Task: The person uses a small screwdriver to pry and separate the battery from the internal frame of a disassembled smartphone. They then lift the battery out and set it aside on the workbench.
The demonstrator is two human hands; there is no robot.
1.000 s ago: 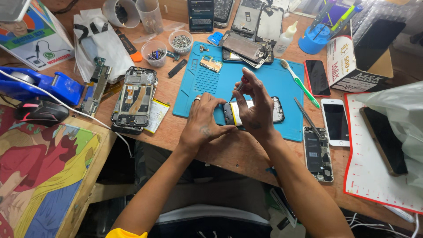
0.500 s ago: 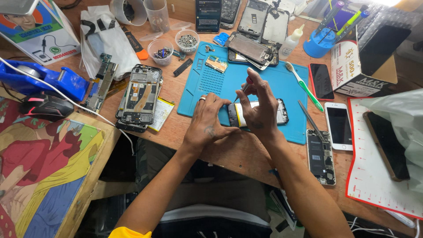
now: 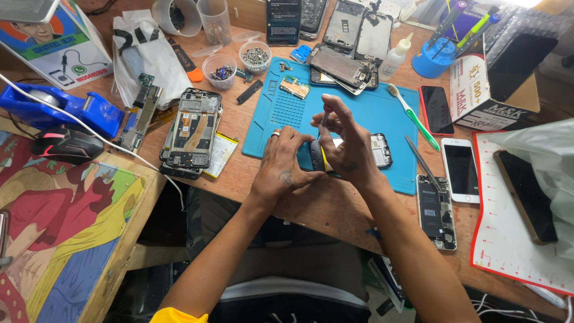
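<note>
Your left hand [image 3: 286, 164] pinches the near end of the opened phone [image 3: 379, 149] at the blue mat's [image 3: 371, 110] front edge. Your right hand [image 3: 347, 140] pinches a small screwdriver [image 3: 325, 115] above it, fingers curled. Phone looks light, stiff, fragile: grip the side edges.

Both hands [image 3: 317, 152] on opened phone [image 3: 378, 151] over blue mat [image 3: 382, 110]
</note>
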